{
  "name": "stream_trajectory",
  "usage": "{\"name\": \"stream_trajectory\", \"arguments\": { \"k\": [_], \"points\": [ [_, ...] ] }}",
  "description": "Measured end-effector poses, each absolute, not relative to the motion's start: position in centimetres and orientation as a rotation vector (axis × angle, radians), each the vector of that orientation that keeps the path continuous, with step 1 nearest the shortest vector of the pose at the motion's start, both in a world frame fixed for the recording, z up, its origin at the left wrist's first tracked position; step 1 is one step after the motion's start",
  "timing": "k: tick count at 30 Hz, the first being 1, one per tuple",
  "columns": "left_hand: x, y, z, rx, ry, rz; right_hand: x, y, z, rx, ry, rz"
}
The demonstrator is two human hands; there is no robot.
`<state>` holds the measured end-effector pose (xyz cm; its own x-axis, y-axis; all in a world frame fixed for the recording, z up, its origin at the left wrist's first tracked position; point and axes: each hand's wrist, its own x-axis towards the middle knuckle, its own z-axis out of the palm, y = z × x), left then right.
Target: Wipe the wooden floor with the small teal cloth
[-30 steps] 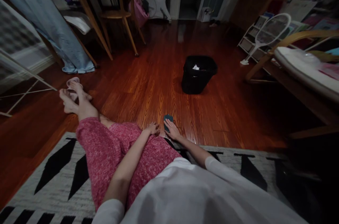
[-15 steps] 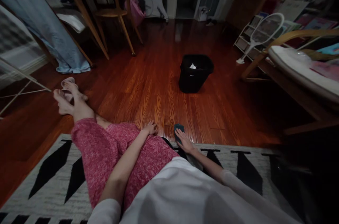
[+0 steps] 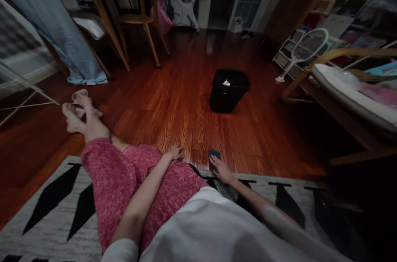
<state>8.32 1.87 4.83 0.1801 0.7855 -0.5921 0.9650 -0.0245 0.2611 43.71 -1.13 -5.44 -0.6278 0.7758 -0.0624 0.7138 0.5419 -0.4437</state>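
I sit on a black-and-white rug (image 3: 56,196) with my legs in pink trousers (image 3: 124,179) stretched out over a red wooden floor (image 3: 186,105). My right hand (image 3: 221,169) lies flat, fingers spread, on a small dark teal cloth (image 3: 214,155) at the rug's edge. My left hand (image 3: 175,151) rests on my right knee with fingers loosely curled, holding nothing.
A black bin (image 3: 228,89) with white paper inside stands on the floor ahead. A wooden chair (image 3: 139,14) and table legs are at the back left, a blue curtain (image 3: 58,30) further left. A white racket-shaped swatter (image 3: 305,47) and a cushioned seat (image 3: 350,88) are at right.
My right hand has slid the teal cloth back and to the right, from the open floor beside my knee to the rug's edge. My left hand stays on my knee.
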Motion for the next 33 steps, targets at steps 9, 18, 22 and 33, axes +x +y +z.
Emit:
{"name": "stream_trajectory", "arguments": {
  "k": [9, 18, 22, 33],
  "points": [
    [8.3, 1.9, 4.4, 1.864, 1.607, -0.423, 40.8, 2.2, -5.0, -1.445, -2.504, 0.627],
    [8.2, 1.7, 5.0, 1.873, 1.642, -0.395, 37.9, 8.1, -4.3, -1.458, -2.490, 0.611],
    [8.2, 1.8, 4.8, 1.851, 1.639, -0.361, 41.3, 1.4, -5.3, -1.393, -2.586, 0.649],
    [8.4, 1.8, 4.9, 1.819, 1.607, -0.396, 40.4, 3.5, -4.2, -1.449, -2.529, 0.758]
  ]
}}
